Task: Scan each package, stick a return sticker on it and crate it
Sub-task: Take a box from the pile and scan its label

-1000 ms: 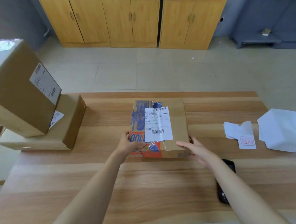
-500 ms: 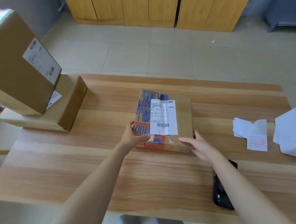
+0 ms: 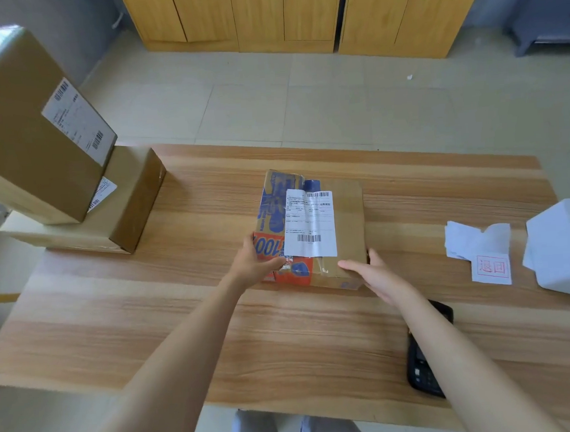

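Currently, the change is small: over the last second the package turns slightly clockwise and both hands settle on its near corners.

At far left, a large cardboard box (image 3: 25, 132) leans on a flat cardboard box (image 3: 124, 206); neither shifts against the table (image 3: 182, 307). The left hand (image 3: 255, 263) holds the near-left corner of the package (image 3: 348, 218), with the thumb on the printed top face and the other fingers hidden behind the side. Its grip pinches that corner, as in the earlier frames. The package lies at mid-table with the shipping label (image 3: 309, 222) facing up and both barcodes exposed.

The right hand (image 3: 372, 274) shows the main difference. A second ago it lies flat along the near edge. Now its thumb rests on the top face and its fingers wrap the right side, so its grip clasps the near-right corner.

The handheld scanner (image 3: 425, 358) lies near the front edge, partly hidden under the right forearm and untouched. Further right, a return sticker (image 3: 491, 265) with a red stamp lies among loose white slips, beside a white bundle (image 3: 566, 250). No crate is in view.

Judgement: the package appears squared up for scanning; scan, sticker and crating are not yet done. The view also tilts further down than in the earlier frames, so more of the front edge shows.
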Tool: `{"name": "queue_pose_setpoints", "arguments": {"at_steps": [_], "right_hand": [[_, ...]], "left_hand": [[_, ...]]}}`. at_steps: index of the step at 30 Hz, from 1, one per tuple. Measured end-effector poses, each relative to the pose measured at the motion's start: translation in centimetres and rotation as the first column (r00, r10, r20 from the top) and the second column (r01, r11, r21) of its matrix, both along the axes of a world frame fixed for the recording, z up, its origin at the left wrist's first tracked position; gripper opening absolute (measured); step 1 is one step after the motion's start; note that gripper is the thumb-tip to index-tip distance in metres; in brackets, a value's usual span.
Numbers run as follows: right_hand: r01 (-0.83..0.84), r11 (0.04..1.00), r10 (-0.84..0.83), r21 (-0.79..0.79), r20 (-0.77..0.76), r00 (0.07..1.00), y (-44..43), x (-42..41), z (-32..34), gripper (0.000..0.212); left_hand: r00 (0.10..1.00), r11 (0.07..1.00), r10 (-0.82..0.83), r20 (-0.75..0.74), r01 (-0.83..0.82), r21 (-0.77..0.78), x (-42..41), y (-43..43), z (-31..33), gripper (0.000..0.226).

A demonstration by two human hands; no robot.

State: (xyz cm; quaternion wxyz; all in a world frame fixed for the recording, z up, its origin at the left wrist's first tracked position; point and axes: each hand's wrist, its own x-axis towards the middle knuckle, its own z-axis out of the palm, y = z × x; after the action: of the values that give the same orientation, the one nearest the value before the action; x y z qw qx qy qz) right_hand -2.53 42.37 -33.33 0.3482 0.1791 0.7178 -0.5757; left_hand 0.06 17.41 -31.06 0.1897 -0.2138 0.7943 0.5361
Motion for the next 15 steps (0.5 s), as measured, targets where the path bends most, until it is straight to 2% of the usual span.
{"name": "queue_pose_setpoints", "arguments": {"at_steps": [3,8,9,12,15], "right_hand": [[-0.017,0.993,0.029,0.116,-0.100,0.995,-0.1,0.7,0.7,0.094],[0.041,0.991,-0.020,0.128,-0.160,0.987,1.1,2.4,1.3,0.093],[0.050,0.991,-0.028,0.126,-0.168,0.985,1.5,2.8,1.4,0.093],[0.051,0.991,-0.027,0.127,-0.181,0.983,2.9,3.7,1.8,0.092],[0.060,0.986,-0.031,0.153,-0.187,0.982,4.2,4.5,1.9,0.092]], "left_hand": [[0.998,0.985,-0.048,0.028,0.052,-0.165,0.6,0.0,0.3,0.082],[0.993,0.949,-0.070,0.094,0.095,-0.301,2.2,-0.4,0.8,0.123],[0.992,0.939,-0.076,0.102,0.105,-0.326,2.6,-0.4,1.0,0.121],[0.993,0.923,-0.073,0.092,0.102,-0.371,3.6,0.0,1.6,0.093],[0.995,0.910,-0.063,0.078,0.089,-0.404,4.3,0.4,1.5,0.083]]}}
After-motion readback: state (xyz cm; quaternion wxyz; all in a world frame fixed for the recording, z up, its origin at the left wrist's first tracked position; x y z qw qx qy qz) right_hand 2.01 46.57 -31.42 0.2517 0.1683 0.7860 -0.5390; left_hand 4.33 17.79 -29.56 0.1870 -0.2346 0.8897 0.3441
